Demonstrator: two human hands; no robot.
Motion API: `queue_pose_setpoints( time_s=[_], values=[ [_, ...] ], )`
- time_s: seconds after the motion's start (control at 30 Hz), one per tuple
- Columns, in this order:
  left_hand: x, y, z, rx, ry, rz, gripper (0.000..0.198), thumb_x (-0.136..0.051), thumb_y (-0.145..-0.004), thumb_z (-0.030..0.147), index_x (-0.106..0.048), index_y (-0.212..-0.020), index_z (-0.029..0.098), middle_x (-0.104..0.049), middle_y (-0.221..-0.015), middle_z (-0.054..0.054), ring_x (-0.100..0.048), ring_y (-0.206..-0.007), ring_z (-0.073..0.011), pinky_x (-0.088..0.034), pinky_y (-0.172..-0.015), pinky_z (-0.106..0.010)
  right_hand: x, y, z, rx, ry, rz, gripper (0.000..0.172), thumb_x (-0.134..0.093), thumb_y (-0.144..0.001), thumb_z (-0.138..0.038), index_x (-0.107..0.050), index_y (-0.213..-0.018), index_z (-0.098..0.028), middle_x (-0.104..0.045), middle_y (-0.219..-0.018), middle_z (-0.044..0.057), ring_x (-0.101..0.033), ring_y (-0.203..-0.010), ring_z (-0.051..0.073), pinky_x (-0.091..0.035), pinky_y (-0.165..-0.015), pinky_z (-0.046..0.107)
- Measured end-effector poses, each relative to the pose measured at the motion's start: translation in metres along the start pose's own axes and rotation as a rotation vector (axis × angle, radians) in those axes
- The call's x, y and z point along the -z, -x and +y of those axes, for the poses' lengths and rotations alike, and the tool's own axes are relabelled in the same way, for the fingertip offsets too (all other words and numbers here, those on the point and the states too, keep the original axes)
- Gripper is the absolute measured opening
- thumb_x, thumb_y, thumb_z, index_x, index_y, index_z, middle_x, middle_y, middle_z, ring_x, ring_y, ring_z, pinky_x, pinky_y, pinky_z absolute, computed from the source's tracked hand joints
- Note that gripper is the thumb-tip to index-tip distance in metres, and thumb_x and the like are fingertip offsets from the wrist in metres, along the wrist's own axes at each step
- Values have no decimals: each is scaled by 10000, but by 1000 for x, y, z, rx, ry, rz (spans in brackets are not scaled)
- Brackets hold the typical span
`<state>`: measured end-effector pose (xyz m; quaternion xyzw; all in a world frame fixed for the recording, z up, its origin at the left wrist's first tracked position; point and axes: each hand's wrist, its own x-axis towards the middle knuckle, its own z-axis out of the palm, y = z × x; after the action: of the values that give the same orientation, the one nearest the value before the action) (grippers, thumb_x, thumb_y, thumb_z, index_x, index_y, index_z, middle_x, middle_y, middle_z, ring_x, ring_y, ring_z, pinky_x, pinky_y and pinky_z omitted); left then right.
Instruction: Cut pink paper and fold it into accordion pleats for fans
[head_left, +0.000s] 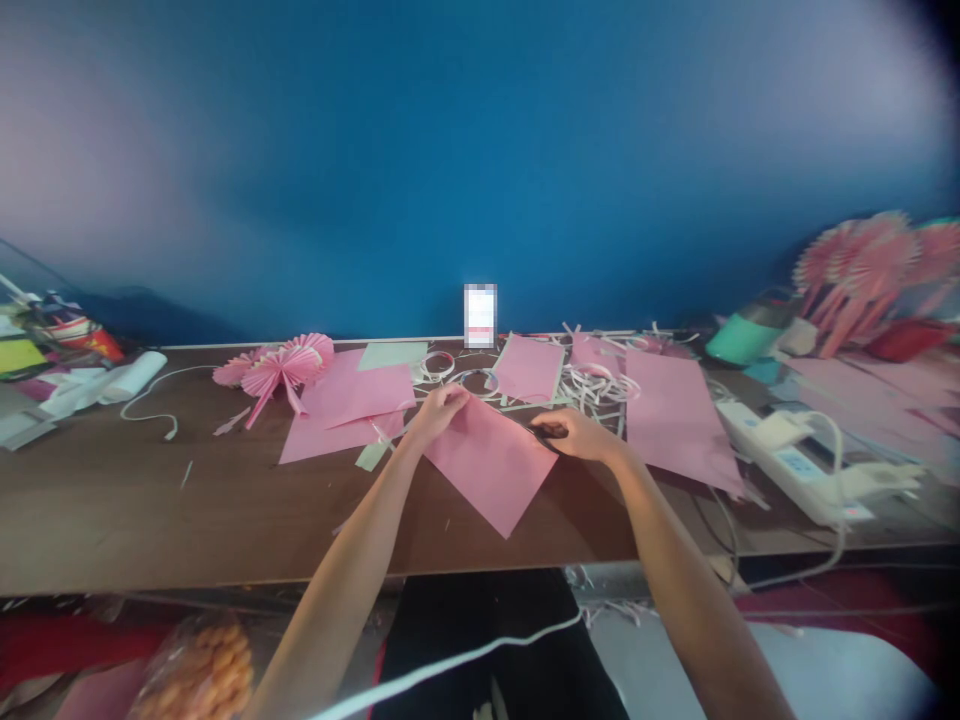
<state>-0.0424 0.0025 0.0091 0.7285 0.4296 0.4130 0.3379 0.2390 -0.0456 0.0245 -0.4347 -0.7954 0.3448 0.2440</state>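
Observation:
A pink sheet of paper [491,465] is held at an angle above the brown table, one corner pointing toward me. My left hand [441,408] pinches its upper left corner between thumb and fingers. At the sheet's right edge, my right hand [576,436] is closed around dark-handled scissors [541,434]. Their blades lie along the paper's upper right edge and are hard to make out. Just behind the sheet are a roll of tape [480,382] and another pink sheet [529,368].
Pink sheets [671,410] and curled paper strips [600,390] lie around. Folded pink paper fans [285,368] rest at the left, more fans [862,265] stand at the right. A white power strip [795,465] with cables lies right. A phone [480,315] leans on the blue wall.

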Motion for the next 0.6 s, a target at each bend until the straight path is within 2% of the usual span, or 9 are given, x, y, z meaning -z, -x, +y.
queue_pose_setpoints(
  time_s=[0.37, 0.6],
  values=[
    [-1, 0, 0, 16, -3, 1, 340, -460, -845, 449, -625, -866, 152, -645, -853, -43, -569, -800, -181, -426, -718, -278, 1, 1, -4, -12, 0, -10, 326, -630, -725, -290, -678, -1027, -176, -690, -874, 59, -629, -776, 198, -501, -695, 288],
    [0, 1, 1, 18, 2, 7, 347, -458, -840, 455, -628, -874, 155, -649, -874, -54, -569, -813, -191, -431, -737, -291, 1, 1, -5, 3, 9, -7, 318, -620, -721, -277, -689, -1021, -194, -697, -816, 40, -638, -765, 208, -504, -682, 293]
  ],
)
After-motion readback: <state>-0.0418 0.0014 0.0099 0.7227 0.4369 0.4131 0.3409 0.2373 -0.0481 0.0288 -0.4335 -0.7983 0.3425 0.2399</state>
